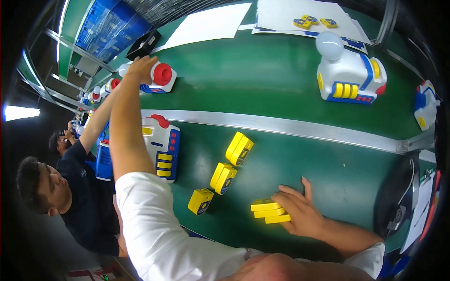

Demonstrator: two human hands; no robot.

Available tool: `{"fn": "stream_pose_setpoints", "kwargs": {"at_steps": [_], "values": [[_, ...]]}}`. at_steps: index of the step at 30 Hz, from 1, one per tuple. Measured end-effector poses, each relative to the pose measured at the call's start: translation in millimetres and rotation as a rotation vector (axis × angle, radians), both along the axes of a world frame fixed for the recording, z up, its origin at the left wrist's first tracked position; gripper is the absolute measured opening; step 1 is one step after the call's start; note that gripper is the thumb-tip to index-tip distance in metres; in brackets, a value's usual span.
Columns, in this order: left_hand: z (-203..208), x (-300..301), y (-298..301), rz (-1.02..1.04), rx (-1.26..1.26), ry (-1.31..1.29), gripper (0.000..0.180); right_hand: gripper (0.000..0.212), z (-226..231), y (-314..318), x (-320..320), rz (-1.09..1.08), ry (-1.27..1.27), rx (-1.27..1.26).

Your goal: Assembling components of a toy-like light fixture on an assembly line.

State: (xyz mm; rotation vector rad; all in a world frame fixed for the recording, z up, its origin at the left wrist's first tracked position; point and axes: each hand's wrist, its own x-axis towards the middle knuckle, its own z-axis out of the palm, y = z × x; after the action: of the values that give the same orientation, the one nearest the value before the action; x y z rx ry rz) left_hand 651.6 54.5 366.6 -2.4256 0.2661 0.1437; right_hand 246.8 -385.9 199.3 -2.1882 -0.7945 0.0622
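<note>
My left hand (141, 69) reaches far forward, its fingers closed over the top of a white toy (165, 77) with a red round knob and blue base; part of that toy is hidden behind the hand. On the green table at the right, my right hand (300, 211) grips a small stack of yellow disc cartridges (271, 210) from its right side. Left of that stack, more yellow cartridges stand on edge in a slanting row: a far group (239, 148), a middle group (223, 178) and a near group (200, 201).
A white toy (161, 145) with yellow slots lies beside my left forearm. Beyond a metal rail (281, 125) stands another domed toy (352, 77). Yellow pieces (307, 21) rest on white sheets (281, 14). A co-worker (86, 201) sits left, one arm stretched forward behind mine.
</note>
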Motion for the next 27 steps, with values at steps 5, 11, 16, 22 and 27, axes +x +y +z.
{"fn": "stream_pose_setpoints", "kwargs": {"at_steps": [5, 11, 16, 22, 27], "values": [[49, -28, -63, -0.331, -0.502, 0.014, 0.073, 0.068, 3, 3, -2, -0.027, -0.068, 0.024], [90, -86, -171, -0.524, -1.067, 0.016, 0.075, 0.063, -5, 2, -1, -0.125, -0.183, 0.189], [118, -132, -254, -0.694, -1.180, -0.043, 0.072, 0.064, 39, -9, -1, -0.204, -0.419, 0.320], [82, -173, -355, -0.552, -1.052, 0.108, 0.083, 0.067, 115, -51, -33, -0.436, -0.607, 0.271], [39, -221, -391, -0.339, -0.845, 0.299, 0.077, 0.061, 94, -95, -48, -0.673, -0.495, 0.209]]}}
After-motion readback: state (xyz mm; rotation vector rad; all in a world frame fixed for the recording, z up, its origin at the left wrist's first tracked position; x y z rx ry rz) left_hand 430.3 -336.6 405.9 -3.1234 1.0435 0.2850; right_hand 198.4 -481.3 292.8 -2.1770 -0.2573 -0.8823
